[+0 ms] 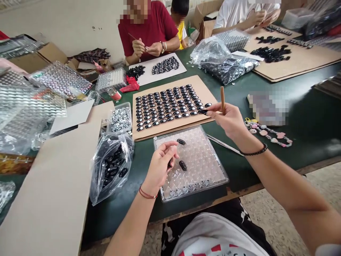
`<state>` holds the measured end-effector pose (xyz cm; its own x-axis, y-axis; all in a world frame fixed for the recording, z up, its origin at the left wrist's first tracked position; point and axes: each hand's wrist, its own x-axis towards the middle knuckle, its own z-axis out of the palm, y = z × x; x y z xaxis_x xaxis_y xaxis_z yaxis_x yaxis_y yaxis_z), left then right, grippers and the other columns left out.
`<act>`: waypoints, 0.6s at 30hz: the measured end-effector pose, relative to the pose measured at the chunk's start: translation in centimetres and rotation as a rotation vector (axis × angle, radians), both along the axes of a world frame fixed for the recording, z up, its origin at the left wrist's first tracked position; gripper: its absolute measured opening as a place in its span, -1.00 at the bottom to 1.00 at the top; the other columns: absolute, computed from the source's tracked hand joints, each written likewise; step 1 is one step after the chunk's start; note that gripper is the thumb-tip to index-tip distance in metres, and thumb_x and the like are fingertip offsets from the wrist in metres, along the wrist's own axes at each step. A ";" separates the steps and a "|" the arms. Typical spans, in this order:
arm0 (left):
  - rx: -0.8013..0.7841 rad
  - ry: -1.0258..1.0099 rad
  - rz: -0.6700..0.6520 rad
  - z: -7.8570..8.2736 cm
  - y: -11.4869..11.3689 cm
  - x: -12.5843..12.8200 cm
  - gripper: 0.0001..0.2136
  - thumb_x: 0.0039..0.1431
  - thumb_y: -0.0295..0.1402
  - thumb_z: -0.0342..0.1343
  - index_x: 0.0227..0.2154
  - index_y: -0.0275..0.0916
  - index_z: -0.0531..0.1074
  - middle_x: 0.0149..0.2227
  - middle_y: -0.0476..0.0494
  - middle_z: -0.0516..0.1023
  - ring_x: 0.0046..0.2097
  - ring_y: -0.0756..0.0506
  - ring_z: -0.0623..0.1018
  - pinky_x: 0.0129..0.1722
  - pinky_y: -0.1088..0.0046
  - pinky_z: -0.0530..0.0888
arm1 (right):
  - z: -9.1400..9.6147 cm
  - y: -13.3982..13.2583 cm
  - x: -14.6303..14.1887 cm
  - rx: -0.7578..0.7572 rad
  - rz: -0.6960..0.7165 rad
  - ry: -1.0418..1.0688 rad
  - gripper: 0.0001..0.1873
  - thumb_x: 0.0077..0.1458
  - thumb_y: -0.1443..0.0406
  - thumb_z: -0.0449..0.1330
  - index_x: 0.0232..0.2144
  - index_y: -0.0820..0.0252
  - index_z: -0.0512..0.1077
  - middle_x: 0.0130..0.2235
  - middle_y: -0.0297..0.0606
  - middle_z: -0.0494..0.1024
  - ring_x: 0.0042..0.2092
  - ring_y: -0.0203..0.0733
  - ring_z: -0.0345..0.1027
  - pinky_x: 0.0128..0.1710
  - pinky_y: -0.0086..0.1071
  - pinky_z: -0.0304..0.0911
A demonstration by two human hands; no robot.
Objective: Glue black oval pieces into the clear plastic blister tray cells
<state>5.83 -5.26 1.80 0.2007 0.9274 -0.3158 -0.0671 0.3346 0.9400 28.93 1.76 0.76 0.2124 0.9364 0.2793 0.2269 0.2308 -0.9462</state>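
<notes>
Clear tray: I see the dimpled tray (209, 160) nearest, flat on the green table (234, 174) just before the person.
Left hand: the left hand (161, 161) hovers over it, fingers curled in toward the thumb; a dark bit shows among them, but I cannot tell whether they grip it.
Loose pieces: I make out one glossy oval (183, 165) beside those fingers and another oval (181, 141) just beyond the fingertips, both on the tray.
Plastic bag: more black ovals fill the bag (99, 169), left of the tray.
Right hand: the right hand (230, 119) pinches a black piece (203, 111) at its fingertips, a wooden stick (222, 99) rising upright from the same grasp.
Cardboard: I find that piece at the near right corner of the cardboard (204, 89), beside its rows of black ovals.
</notes>
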 end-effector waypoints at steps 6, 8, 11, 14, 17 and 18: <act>0.620 0.815 -0.158 -0.8 -0.4 -0.1 -0.80 0.12 -0.30 -0.04 -0.24 -0.17 0.43 -0.41 -0.07 0.50 -0.37 -0.04 0.46 -0.29 0.46 0.34 | -0.5 7.4 4.6 -0.126 -0.121 -0.393 -0.80 -0.21 0.28 0.25 -0.46 0.31 0.48 -0.47 -0.26 0.46 -0.45 -0.29 0.25 -0.43 -0.38 0.12; 0.700 0.926 -0.219 -1.0 -0.4 -0.1 -0.78 0.15 -0.31 -0.08 -0.20 -0.15 0.41 -0.32 -0.08 0.53 -0.29 -0.07 0.48 -0.24 0.44 0.34 | -1.3 9.4 5.6 -0.167 -0.104 -0.490 -0.79 -0.20 0.28 0.23 -0.45 0.33 0.49 -0.44 -0.24 0.47 -0.43 -0.29 0.25 -0.42 -0.39 0.11; 0.735 1.056 -0.249 -1.3 0.3 0.0 -0.75 0.17 -0.30 -0.12 -0.17 -0.14 0.40 -0.32 -0.09 0.54 -0.28 -0.09 0.50 -0.29 0.44 0.35 | -2.6 11.2 6.4 -0.182 -0.065 -0.612 -0.82 -0.18 0.30 0.21 -0.46 0.33 0.49 -0.44 -0.23 0.48 -0.43 -0.30 0.24 -0.42 -0.41 0.08; 0.775 1.192 -0.275 -1.4 1.3 0.4 -0.71 0.19 -0.29 -0.15 -0.08 -0.15 0.35 -0.36 -0.11 0.54 -0.31 -0.11 0.50 -0.37 0.45 0.34 | -3.8 12.1 7.0 -0.181 -0.040 -0.652 -0.83 -0.19 0.32 0.21 -0.47 0.32 0.49 -0.47 -0.25 0.47 -0.44 -0.30 0.22 -0.43 -0.42 0.06; 0.797 1.290 -0.311 -1.6 2.0 0.9 -0.67 0.20 -0.30 -0.16 -0.01 -0.14 0.30 -0.39 -0.08 0.54 -0.34 -0.10 0.48 -0.45 0.47 0.31 | -4.6 12.5 7.5 -0.196 -0.043 -0.712 -0.81 -0.14 0.29 0.18 -0.43 0.27 0.51 -0.48 -0.27 0.47 -0.46 -0.29 0.22 -0.44 -0.43 0.06; 0.796 1.310 -0.312 -1.7 2.1 1.0 -0.68 0.20 -0.30 -0.16 -0.01 -0.12 0.31 -0.38 -0.07 0.54 -0.33 -0.10 0.48 -0.45 0.47 0.31 | -4.8 12.6 7.6 -0.197 -0.043 -0.739 -0.80 -0.12 0.28 0.17 -0.41 0.25 0.52 -0.48 -0.27 0.47 -0.46 -0.28 0.23 -0.44 -0.43 0.07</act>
<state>6.87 -3.19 0.09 0.3975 0.9104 0.1149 0.8833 -0.4135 0.2209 36.49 14.40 -4.04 0.0723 0.9788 0.1915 0.8214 0.0505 -0.5681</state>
